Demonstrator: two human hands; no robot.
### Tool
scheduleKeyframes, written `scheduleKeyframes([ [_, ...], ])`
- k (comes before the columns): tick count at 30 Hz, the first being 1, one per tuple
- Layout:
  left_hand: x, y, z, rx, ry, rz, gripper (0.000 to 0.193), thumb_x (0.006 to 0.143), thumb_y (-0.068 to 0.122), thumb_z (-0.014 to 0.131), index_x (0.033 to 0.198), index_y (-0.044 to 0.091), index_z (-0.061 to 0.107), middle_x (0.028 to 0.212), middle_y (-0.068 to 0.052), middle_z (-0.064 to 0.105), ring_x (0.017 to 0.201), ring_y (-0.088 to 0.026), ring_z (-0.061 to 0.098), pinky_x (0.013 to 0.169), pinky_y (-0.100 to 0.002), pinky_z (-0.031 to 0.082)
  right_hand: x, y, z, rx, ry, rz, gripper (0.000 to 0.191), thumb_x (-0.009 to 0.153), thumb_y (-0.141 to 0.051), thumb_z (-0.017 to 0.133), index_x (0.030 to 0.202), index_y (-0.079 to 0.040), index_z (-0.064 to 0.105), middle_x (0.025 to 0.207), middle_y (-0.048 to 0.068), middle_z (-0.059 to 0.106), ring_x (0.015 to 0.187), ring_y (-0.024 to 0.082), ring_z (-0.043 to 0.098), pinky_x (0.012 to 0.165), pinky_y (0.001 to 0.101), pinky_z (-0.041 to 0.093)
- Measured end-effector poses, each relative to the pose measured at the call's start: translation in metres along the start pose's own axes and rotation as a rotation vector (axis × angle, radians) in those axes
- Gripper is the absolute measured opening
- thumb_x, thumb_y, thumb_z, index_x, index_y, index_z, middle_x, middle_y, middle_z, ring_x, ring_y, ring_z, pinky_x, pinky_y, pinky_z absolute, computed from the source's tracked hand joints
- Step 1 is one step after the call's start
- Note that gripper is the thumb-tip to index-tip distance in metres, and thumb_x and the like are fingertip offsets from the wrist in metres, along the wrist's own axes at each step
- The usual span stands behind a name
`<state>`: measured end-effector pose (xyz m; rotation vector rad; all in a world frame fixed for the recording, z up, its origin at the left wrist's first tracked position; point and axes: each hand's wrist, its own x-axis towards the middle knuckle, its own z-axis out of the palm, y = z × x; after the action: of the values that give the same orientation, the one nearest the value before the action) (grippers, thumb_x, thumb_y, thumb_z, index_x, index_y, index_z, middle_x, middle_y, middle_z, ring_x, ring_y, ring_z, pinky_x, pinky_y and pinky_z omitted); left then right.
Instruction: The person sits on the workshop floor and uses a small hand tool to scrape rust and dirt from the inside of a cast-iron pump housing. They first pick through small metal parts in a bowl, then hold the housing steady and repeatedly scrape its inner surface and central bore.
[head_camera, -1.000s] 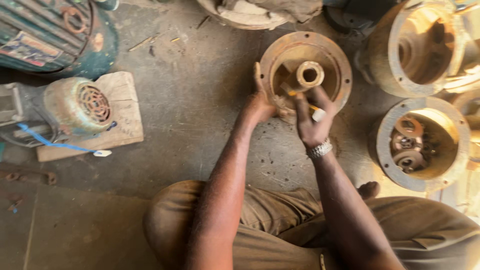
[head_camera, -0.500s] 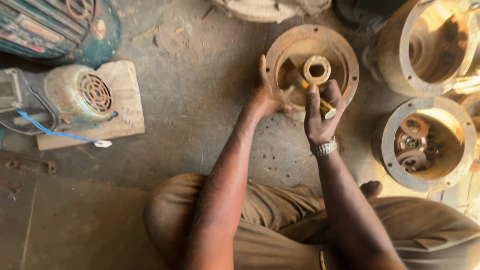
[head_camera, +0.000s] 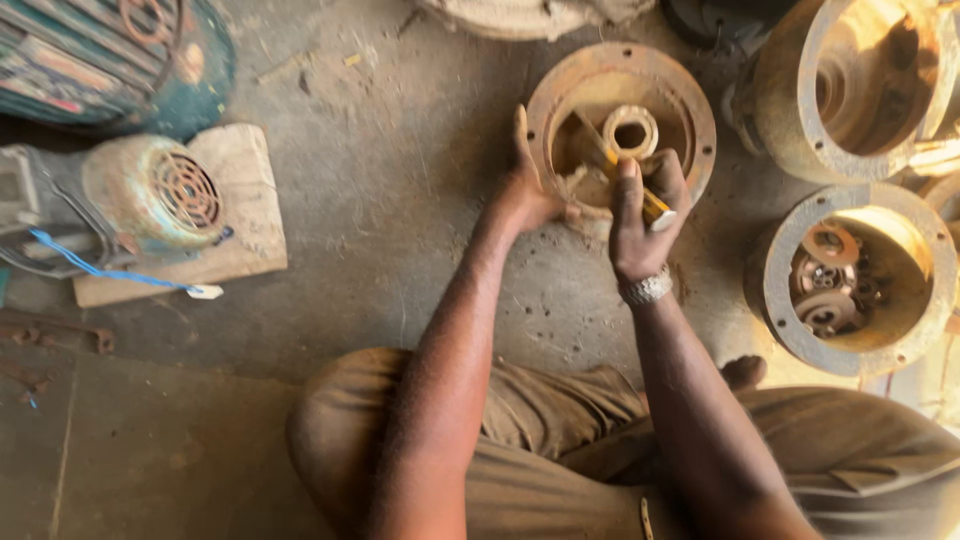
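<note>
We sit on a dusty concrete floor among motor parts, and we take them by size; a big green motor lies at the top left; two open housings stand on our right, the upper housing tilted on its side, the lower housing upright with loose gears and rings inside; a small fan-cowled motor rests on a wood block, a blue wire trailing from it.

The work itself centres on the end cover, a round rusty casting lying on the floor just ahead of our knees, open face up, bolt holes round its flange, a pale bearing seat ringed at its middle, dirt caked in the lower hollow; our left hand grips its near rim, thumb up along the edge, fingers curled under, so it is closed on the cover and steadying it; our right hand is closed round a yellow-handled tool, its working end slanting down into the hollow beside the bearing seat, the butt poking out past our knuckles.

We judge this a scraping or cleaning step, partway through, since crust remains inside; the next stroke seems to call for a firm hold on the rim and a shallow blade angle, so the tip does not skid into the seat.
</note>
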<state>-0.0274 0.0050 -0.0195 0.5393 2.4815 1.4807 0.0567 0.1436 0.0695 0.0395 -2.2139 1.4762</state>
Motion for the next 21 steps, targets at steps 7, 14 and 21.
scheduleKeyframes([
  [7, 0.008, -0.028, 0.016, 0.113, -0.161, -0.063, 0.13, 0.098, 0.038, 0.078, 0.149, 0.011, -0.039, 0.164, -0.019, 0.038, 0.146, -0.026, 0.044, 0.121, -0.054, -0.02, -0.003, -0.011, 0.002, -0.065, -0.012, 0.039, 0.012, 0.106, -0.01, 0.063, 0.102, 0.001, 0.062, 0.089, 0.008, 0.064, 0.083, 0.013, 0.059, 0.073, 0.0291, 0.048],
  [14, 0.009, -0.031, 0.016, -0.028, -0.146, -0.126, 0.136, 0.092, 0.04, 0.08, 0.149, 0.009, -0.041, 0.162, -0.014, 0.047, 0.146, -0.022, 0.049, 0.129, -0.049, -0.013, -0.007, -0.009, -0.001, 0.083, 0.032, 0.07, 0.014, 0.108, -0.011, 0.063, 0.099, -0.001, 0.06, 0.081, 0.003, 0.06, 0.071, 0.01, 0.052, 0.064, 0.027, 0.042],
  [21, 0.0, -0.012, 0.005, -0.035, -0.048, -0.101, 0.162, 0.064, 0.035, 0.096, 0.14, 0.007, -0.044, 0.156, -0.022, 0.04, 0.143, -0.032, 0.041, 0.123, -0.041, 0.018, -0.008, -0.007, -0.007, 0.009, -0.078, 0.047, 0.009, 0.106, -0.007, 0.064, 0.103, 0.001, 0.062, 0.085, 0.011, 0.064, 0.076, 0.016, 0.058, 0.068, 0.0317, 0.047],
])
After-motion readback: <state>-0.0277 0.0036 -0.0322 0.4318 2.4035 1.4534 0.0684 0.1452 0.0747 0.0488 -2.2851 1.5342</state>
